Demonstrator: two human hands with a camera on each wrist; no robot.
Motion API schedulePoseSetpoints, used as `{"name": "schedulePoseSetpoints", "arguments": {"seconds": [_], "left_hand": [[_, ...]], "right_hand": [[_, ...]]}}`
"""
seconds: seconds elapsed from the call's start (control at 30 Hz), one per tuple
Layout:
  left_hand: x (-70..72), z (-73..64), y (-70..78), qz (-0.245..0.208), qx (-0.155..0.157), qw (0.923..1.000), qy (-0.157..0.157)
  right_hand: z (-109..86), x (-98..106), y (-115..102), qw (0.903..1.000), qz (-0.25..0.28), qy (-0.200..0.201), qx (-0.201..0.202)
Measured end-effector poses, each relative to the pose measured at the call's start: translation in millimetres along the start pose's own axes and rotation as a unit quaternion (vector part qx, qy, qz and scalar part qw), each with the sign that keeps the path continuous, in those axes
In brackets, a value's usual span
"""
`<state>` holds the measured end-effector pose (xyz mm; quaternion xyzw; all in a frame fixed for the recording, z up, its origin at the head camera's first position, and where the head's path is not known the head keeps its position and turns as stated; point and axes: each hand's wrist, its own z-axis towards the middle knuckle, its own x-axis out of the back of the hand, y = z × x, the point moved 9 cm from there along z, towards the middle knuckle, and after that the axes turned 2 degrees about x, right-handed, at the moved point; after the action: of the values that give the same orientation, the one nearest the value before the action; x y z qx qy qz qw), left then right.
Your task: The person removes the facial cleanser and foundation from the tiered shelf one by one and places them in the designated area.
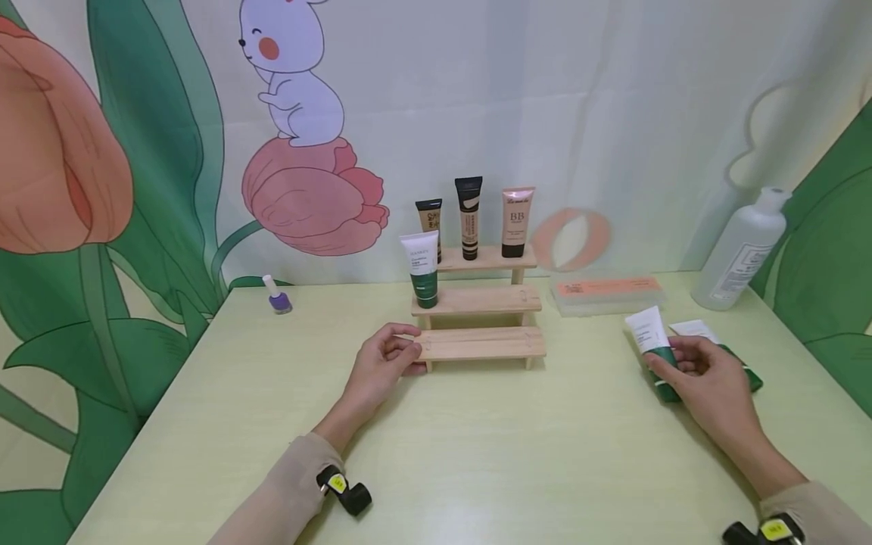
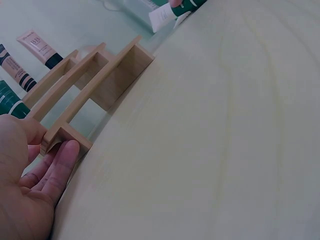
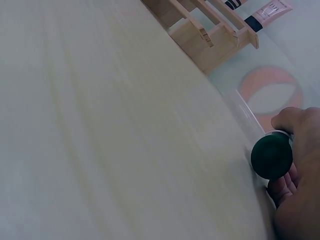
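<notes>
My left hand (image 1: 381, 362) grips the left end of the lowest step of a three-step wooden rack (image 1: 480, 344), thumb above and fingers beneath, as the left wrist view shows. My right hand (image 1: 715, 386) pinches a white-and-green tube (image 1: 650, 337) at the right of the table; its round green cap (image 3: 271, 156) faces the right wrist camera. Another white-and-green tube (image 1: 696, 328) lies on the table, partly behind that hand. On the rack's middle step, at the left, stands a similar tube (image 1: 422, 265). The top step carries two black-capped tubes and a pink BB tube (image 1: 518, 219).
Behind the right hand lies a flat clear box (image 1: 606, 297) with an orange label. A white bottle (image 1: 742, 250) stands at the back right. At the far left is a small purple nail polish bottle (image 1: 278, 297). A printed curtain (image 1: 436, 98) hangs along the table's back edge.
</notes>
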<state>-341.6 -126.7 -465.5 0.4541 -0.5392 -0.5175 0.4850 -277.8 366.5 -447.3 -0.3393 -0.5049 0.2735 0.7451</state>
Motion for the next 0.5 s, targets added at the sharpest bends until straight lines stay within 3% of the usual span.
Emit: {"name": "schedulePoseSetpoints", "arguments": {"seconds": [0.33, 0.5], "left_hand": [[0.4, 0.0, 1.1, 0.006, 0.000, 1.0000, 0.003], [0.9, -0.3, 0.3, 0.008, 0.002, 1.0000, 0.005]], "right_hand": [[-0.4, -5.5, -4.2, 0.9987, -0.049, -0.008, 0.008], [-1.9, -4.2, -4.9, 0.9991, -0.041, 0.004, 0.011]]}}
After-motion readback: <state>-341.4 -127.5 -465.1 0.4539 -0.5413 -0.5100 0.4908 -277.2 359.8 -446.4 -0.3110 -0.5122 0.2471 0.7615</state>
